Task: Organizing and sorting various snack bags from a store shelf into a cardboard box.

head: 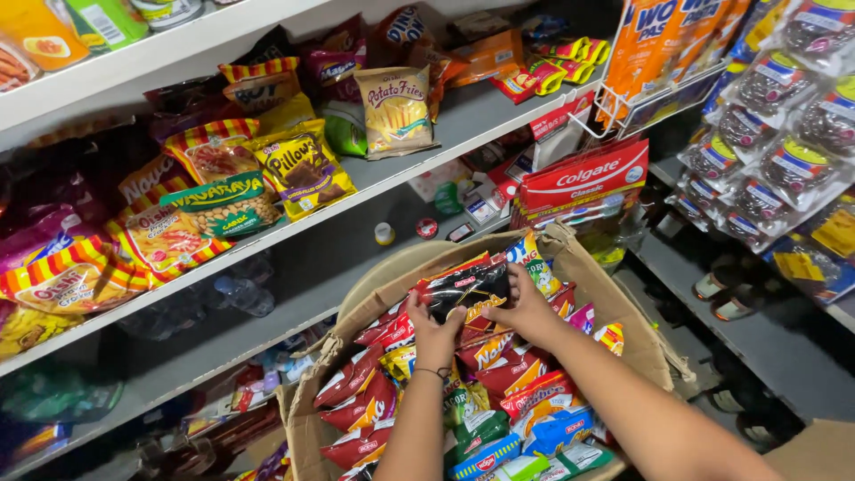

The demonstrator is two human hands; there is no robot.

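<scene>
head view: left hand [435,331] and right hand [525,310] each pinch an end of a black snack packet [465,288] held over the cardboard box [614,294] of snacks. lifting seems underway; shelf [392,174] placement likely needs a firm two-handed grip.

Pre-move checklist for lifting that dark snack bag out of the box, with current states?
1. Both hands on the bag: ok. Left hand and right hand grip the dark snack bag from either side.
2. Bag free of the other packets: cannot tell; its lower edge meets the packets beneath.
3. Cardboard box open at the top: ok, flaps are folded outward.
4. Free spot on the middle shelf: cannot tell; bare grey patches show around the snack bags standing there.
5. Wire rack at the right clear of the hands: ok, it hangs well above them.
</scene>
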